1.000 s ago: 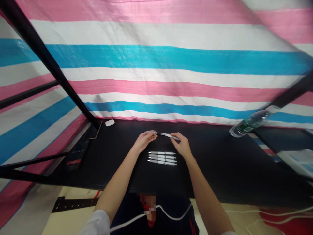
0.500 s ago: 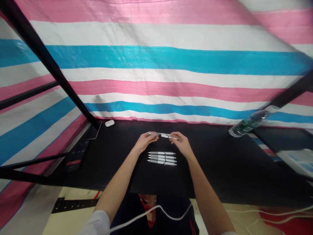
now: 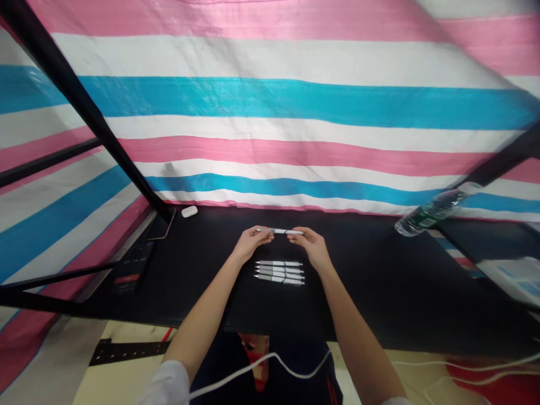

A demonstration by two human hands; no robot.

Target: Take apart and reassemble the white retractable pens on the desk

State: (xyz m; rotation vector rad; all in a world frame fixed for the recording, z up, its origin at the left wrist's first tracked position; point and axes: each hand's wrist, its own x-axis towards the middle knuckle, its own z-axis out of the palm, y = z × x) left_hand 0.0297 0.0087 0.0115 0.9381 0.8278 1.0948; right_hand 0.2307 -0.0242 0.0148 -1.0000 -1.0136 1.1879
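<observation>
A white pen with a grey grip and dark band (image 3: 280, 231) is held level over the black tabletop. My left hand (image 3: 252, 244) pinches its grey end, and the fingers of my right hand (image 3: 311, 244) are closed on its white end. Just below the hands, nearer to me, several similar pens (image 3: 279, 272) lie side by side on the table, their grey tips pointing left. Parts of the held pen are covered by my fingertips.
The black table (image 3: 363, 275) bears a white earbud case (image 3: 189, 211) at the back left, phones (image 3: 131, 269) along the left side, and a plastic bottle (image 3: 430, 214) leaning at the right. A white cable (image 3: 253, 367) crosses my lap. Striped sheeting hangs behind.
A second white piece, seen just below the pen at my right fingers, no longer shows apart; one straight pen now spans both hands. My right hand has shifted slightly. The pens on the table stayed put.
</observation>
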